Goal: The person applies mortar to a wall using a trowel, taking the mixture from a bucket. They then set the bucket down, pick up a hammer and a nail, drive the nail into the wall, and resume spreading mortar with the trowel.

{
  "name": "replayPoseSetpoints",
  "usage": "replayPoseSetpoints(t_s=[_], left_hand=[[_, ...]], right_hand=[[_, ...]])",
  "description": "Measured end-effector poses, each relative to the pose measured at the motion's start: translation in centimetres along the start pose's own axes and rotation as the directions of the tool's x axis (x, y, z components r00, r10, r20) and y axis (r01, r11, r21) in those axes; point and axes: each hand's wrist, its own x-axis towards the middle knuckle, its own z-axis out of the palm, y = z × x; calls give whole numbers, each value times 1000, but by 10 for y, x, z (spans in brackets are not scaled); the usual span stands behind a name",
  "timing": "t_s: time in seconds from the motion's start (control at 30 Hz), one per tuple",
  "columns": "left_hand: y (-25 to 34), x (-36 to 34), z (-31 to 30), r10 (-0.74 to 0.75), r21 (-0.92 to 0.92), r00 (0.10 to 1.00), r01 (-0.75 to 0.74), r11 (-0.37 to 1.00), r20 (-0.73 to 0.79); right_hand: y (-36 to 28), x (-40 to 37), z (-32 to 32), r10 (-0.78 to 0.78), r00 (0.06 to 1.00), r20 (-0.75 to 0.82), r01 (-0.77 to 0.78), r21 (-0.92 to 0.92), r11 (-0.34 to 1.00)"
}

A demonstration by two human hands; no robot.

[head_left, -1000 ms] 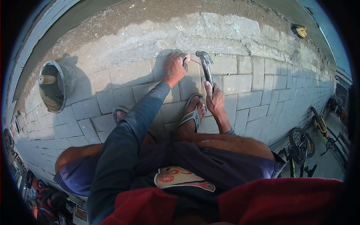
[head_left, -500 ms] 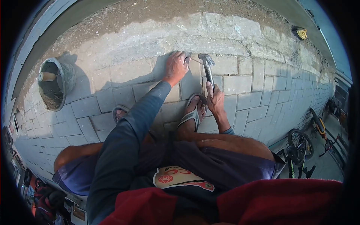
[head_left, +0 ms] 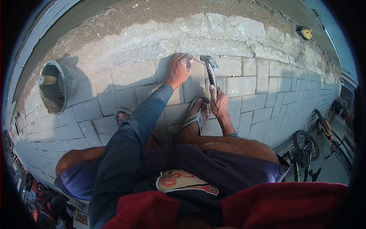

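Note:
My left hand (head_left: 179, 69), dusty and closed, is low over the pavers at the edge of the rough mortar strip. A thin, rod-like piece (head_left: 198, 61) sticks out from its fingers to the right; most of it is hidden in the grip. My right hand (head_left: 219, 102) is wrapped round the handle of a claw hammer (head_left: 211, 70), thumb laid along the shaft. The hammer's head is right at the rod's outer end, its claw pointing right. Both hands are beyond my sandalled feet (head_left: 197, 118).
On the left stands a bucket (head_left: 70, 82) with a wooden-handled tool (head_left: 48, 79) in it. Grey pavers (head_left: 241, 86) run across the ground, with bare soil (head_left: 126, 19) beyond. A yellow brush-like thing (head_left: 306, 33) lies far right, near a wall. A bicycle (head_left: 305, 149) is at the lower right.
The hammer head has shifted very slightly to the left, with the rod's end. Both hands keep their grips and nearly the same places.

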Motion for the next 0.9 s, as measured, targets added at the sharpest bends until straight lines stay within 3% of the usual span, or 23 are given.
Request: replayPoseSetpoints(t_s=[0.13, 0.23, 0.5, 0.57, 0.63, 0.7, 0.73, 0.83, 0.9], left_hand=[[4, 3, 1, -86, -25, 996, 87, 996, 11], [11, 6, -1, -49, -44, 997, 46, 998, -53], [8, 0, -10, -9, -88, 1000, 9, 996, 2], [8, 1, -13, -24, -68, 999, 26, 997, 28], [4, 3, -11, -30, 31, 994, 27, 999, 101], [2, 4, -9, -49, -41, 994, 53, 998, 101], [2, 3, -8, -64, -116, 992, 77, 990, 107], [3, 2, -8, -70, -109, 990, 83, 990, 120], [4, 3, -8, -58, -67, 993, 65, 996, 108]], right_hand=[[-6, 1, -9, -13, 999, -43, 12, -18, 1000], [-7, 3, -11, -14, 999, -48, 13, -13, 1000], [-7, -4, -5, -48, 996, -75, 44, -47, 998], [-7, -2, -2, 49, 999, 15, -47, -91, 995], [-6, 3, -9, 15, 998, 67, -12, -38, 999], [-7, 4, -17, 29, 1000, 1, -28, -25, 999], [-6, 0, -19, -172, 984, -51, 168, -82, 982], [-12, -2, -19, -65, 994, -86, 66, 10, 998], [4, 4, -10, -93, 992, -82, 89, -57, 994]])
